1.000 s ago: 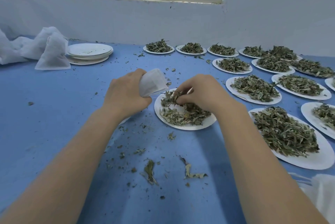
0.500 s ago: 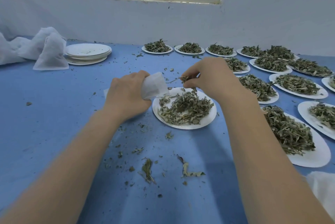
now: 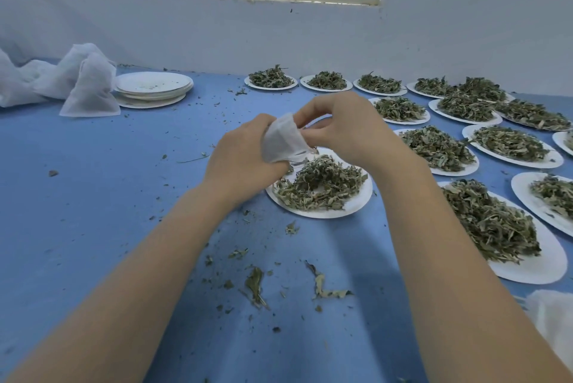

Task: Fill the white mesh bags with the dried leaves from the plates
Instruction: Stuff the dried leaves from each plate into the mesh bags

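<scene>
Bag [image 3: 283,142] held above the plate [image 3: 356,206] of leaves [image 3: 319,185], long axis tilted, mouth toward lower right. Left hand [image 3: 245,158] grips its body; right hand [image 3: 347,128] fingers pinch its mouth edge.

I cannot see the mouth of the white mesh bag [image 3: 283,142]; my right hand [image 3: 347,131] hides it. The far right plates [image 3: 565,142] and near right white cloth [image 3: 555,317] are cut off.

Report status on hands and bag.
Left hand grips small white mesh bag. Right hand fingers at its mouth, above white paper plate of dried green leaves. Nothing blocking.
</scene>
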{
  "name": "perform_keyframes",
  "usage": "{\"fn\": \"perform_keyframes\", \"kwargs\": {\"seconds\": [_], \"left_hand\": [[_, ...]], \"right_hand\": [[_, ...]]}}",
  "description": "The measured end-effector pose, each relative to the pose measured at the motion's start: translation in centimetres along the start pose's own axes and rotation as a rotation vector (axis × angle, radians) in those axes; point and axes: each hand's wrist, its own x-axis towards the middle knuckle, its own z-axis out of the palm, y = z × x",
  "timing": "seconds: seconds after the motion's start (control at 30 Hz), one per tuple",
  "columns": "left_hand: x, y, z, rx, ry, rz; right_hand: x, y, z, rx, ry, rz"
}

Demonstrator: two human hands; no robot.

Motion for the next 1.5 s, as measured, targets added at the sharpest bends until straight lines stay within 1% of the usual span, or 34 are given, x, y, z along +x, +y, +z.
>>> {"fn": "perform_keyframes", "kwargs": {"seconds": [0.1,0.2,0.27,0.33,0.37,0.4,0.43,0.5,0.57,0.63,0.73,0.87,0.93,1.1,1.23,1.3,1.43,1.5], "left_hand": [[0.0,0.2,0.0,-0.05,0.039,0.007],[0.0,0.2,0.0,-0.042,0.03,0.025],[0.1,-0.1,-0.2,0.039,0.015,0.039],[0.3,-0.5,-0.6,0.154,0.02,0.062],[0.3,-0.6,-0.8,0.185,0.025,0.067],[0.3,-0.8,-1.0,0.203,0.027,0.066],[0.4,-0.9,-1.1,0.22,0.023,0.062],[0.3,-1.2,-1.2,0.248,0.006,0.047],[0.3,-1.4,-1.2,0.254,-0.01,0.032],[0.2,-1.5,-1.0,0.247,-0.017,0.022],[0.2,-1.6,-0.9,0.226,-0.015,0.008],[0.3,-1.8,-0.9,0.216,-0.014,0.002],[0.3,-1.9,-0.9,0.218,-0.016,0.001],[0.3,-1.9,-0.9,0.222,-0.02,-0.01],[0.3,-2.0,-0.9,0.229,-0.024,-0.024],[0.3,-2.1,-0.9,0.232,-0.024,-0.027],[0.3,-2.3,-1.0,0.235,-0.013,-0.036],[0.3,-2.3,-1.0,0.236,-0.011,-0.038]], "right_hand": [[0.2,0.0,0.7,-0.065,0.03,-0.014],[0.2,-0.1,1.1,-0.066,-0.103,-0.056],[-0.2,-0.1,0.7,0.014,-0.152,-0.075],[-0.5,0.5,-0.1,0.157,-0.097,-0.048],[-0.4,0.9,-0.3,0.175,-0.053,-0.022],[-0.4,1.2,-0.4,0.12,-0.016,0.008],[-0.2,1.6,-0.4,0.001,-0.01,0.039],[0.1,2.1,0.0,-0.26,-0.099,0.101],[0.1,2.4,0.7,-0.381,-0.231,0.169],[0.0,2.5,1.4,-0.393,-0.307,0.212],[0.0,2.2,1.5,-0.378,-0.374,0.224],[0.0,1.9,0.1,-0.315,-0.546,0.268],[0.0,2.2,0.1,-0.329,-0.541,0.26],[0.2,2.7,1.8,-0.391,-0.434,0.167],[0.4,3.5,2.6,-0.384,-0.337,0.106],[0.3,3.6,2.3,-0.368,-0.331,0.102],[0.4,2.9,1.5,-0.306,-0.342,0.152],[0.3,2.4,2.0,-0.322,-0.358,0.154]]}}
